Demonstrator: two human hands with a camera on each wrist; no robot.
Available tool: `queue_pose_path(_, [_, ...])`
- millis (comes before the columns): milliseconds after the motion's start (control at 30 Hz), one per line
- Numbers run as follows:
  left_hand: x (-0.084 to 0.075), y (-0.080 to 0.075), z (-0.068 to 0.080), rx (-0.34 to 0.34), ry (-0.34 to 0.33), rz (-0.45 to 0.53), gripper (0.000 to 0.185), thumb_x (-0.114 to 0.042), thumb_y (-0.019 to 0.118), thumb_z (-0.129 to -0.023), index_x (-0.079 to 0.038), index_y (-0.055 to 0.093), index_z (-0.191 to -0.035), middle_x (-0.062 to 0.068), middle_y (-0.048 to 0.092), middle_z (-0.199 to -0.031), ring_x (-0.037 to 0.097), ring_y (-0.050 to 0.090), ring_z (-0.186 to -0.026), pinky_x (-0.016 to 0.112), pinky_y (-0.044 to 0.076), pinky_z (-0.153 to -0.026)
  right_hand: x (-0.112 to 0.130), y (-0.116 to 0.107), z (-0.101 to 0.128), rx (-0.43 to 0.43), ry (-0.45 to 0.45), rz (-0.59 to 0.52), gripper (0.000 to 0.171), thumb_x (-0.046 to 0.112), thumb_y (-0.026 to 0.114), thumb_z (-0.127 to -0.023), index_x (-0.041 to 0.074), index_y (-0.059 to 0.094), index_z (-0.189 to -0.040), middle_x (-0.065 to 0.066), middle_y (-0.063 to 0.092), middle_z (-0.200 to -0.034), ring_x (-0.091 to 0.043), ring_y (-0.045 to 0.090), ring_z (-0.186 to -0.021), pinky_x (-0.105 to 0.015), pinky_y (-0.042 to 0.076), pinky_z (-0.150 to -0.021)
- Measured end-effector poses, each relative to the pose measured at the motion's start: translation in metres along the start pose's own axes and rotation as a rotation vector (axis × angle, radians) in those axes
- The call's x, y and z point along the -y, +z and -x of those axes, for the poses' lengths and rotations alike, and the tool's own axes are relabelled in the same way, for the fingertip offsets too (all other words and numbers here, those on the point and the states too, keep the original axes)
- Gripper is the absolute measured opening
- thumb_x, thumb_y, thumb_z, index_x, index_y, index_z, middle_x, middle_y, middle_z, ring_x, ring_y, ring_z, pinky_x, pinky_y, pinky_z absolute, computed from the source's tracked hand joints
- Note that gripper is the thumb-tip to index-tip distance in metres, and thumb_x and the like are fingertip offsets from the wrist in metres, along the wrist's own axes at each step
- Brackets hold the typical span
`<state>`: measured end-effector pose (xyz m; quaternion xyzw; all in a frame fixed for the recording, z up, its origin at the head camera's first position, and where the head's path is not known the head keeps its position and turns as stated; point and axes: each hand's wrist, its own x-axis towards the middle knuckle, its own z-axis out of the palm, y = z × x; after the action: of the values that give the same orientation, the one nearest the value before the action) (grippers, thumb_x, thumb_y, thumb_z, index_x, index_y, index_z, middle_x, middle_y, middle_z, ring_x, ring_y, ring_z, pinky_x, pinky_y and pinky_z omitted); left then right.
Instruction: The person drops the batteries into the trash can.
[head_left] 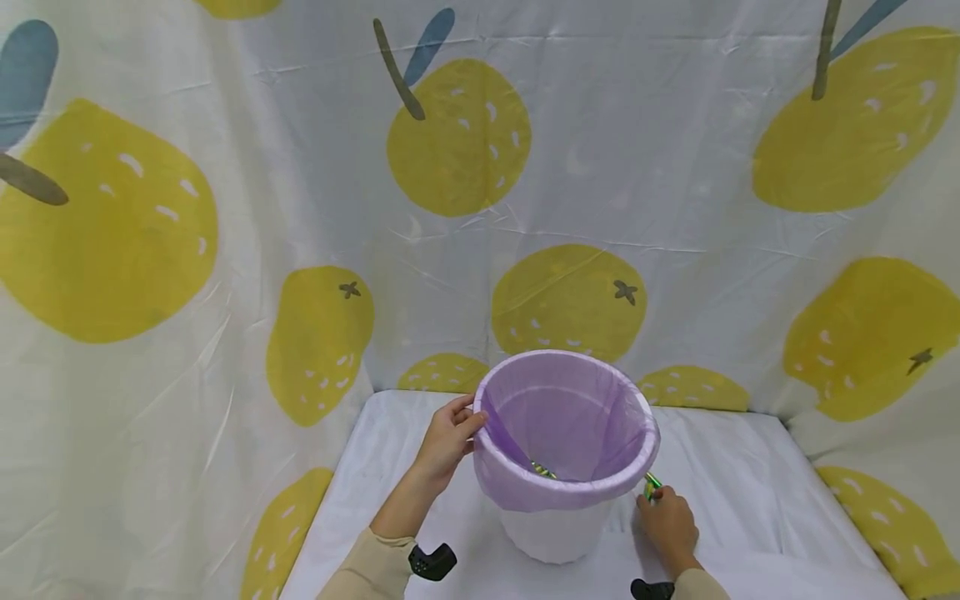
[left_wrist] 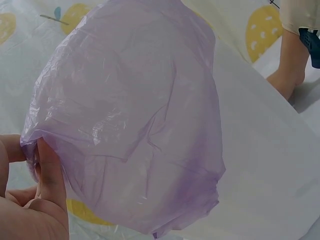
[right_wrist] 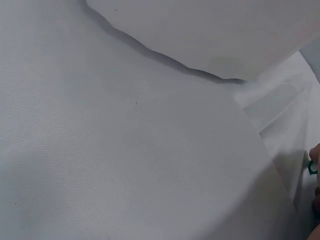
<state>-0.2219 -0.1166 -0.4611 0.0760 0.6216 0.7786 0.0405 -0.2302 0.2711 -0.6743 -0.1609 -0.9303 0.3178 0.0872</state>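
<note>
A white bin [head_left: 555, 533] stands on the table, lined with a thin purple plastic bag [head_left: 517, 492] folded over its rim. My left hand [head_left: 447, 437] pinches the bag-covered rim at the left side, thumb on one face and fingers on the other; the left wrist view shows the same hold on the purple bag [left_wrist: 125, 125]. To the right of the bin, low by the table, my right hand [head_left: 667, 525] holds a slim shiny green object [head_left: 654, 480], whose round green end [right_wrist: 313, 167] shows at the right wrist view's edge. A gold-green striped item [head_left: 542, 471] lies inside the bin.
The table [head_left: 735, 500] has a white cover. Around it hang white sheets [head_left: 600, 125] printed with yellow fruit, meeting the table's back and side edges. Dark wrist devices [head_left: 432, 562] sit at both cuffs.
</note>
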Motion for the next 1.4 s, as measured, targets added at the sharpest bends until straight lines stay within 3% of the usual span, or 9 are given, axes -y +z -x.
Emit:
queue_pose_path(233, [0.001, 0.0, -0.002, -0.001, -0.001, 0.005, 0.058, -0.007, 0.066, -0.101, 0.013, 0.041, -0.149, 0.002, 0.058, -0.093, 0.016, 0.065, -0.088, 0.029, 0.057, -0.076, -0.002, 0.0, -0.002, -0.047, 0.011, -0.011, 0.027, 0.006, 0.057, -0.091, -0.014, 0.062, -0.109, -0.03, 0.064, -0.093, -0.047, 0.064, -0.086, -0.059, 0.052, -0.069])
queue_pose_path(600, [0.001, -0.001, 0.001, -0.007, -0.006, 0.021, 0.06, -0.007, 0.065, -0.101, 0.013, 0.038, -0.15, 0.002, 0.057, -0.093, 0.016, 0.064, -0.089, 0.028, 0.057, -0.077, -0.012, -0.005, 0.004, -0.13, -0.052, -0.114, 0.023, 0.009, 0.053, -0.096, -0.007, 0.061, -0.111, -0.026, 0.067, -0.101, -0.047, 0.065, -0.09, -0.062, 0.049, -0.073])
queue_pose_path(933, [0.001, 0.001, 0.0, 0.014, -0.005, 0.046, 0.055, -0.005, 0.064, -0.101, 0.013, 0.041, -0.148, 0.002, 0.058, -0.091, 0.013, 0.064, -0.087, 0.028, 0.056, -0.076, -0.014, -0.024, 0.001, -0.079, -0.076, -0.188, 0.022, 0.008, 0.061, -0.097, -0.006, 0.062, -0.114, -0.026, 0.068, -0.108, -0.04, 0.066, -0.093, -0.049, 0.046, -0.077])
queue_pose_path(1400, [0.004, -0.001, -0.002, 0.027, -0.005, 0.071, 0.055, -0.004, 0.065, -0.101, 0.013, 0.041, -0.147, 0.001, 0.059, -0.088, 0.012, 0.064, -0.082, 0.026, 0.056, -0.072, -0.006, -0.048, -0.011, -0.132, -0.133, -0.192, 0.019, 0.008, 0.066, -0.097, -0.003, 0.065, -0.112, -0.021, 0.07, -0.105, -0.033, 0.065, -0.088, -0.03, 0.048, -0.068])
